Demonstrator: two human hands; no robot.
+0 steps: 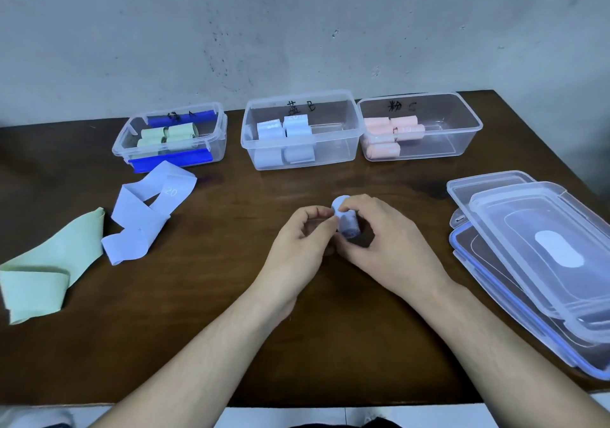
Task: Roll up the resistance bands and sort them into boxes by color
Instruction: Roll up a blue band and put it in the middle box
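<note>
"20" is printed in white on the loose blue band (155, 210). Black handwritten characters are seen on all three boxes: "B" on the middle box (298, 160), maybe "C" on the right box (462, 137), the rest unreadable.

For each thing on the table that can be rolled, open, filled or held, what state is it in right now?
Blue roll: rolled up, held in the grip of both hands.
Left hand: pinching the roll.
Right hand: curled round the roll.
Loose blue band: unrolled, on the table.
Green band: unrolled, on the table.
Green box: open, holds green rolls.
Blue box: open, holds blue rolls.
Pink box: open, holds pink rolls.
Lids: off, stacked.
</note>
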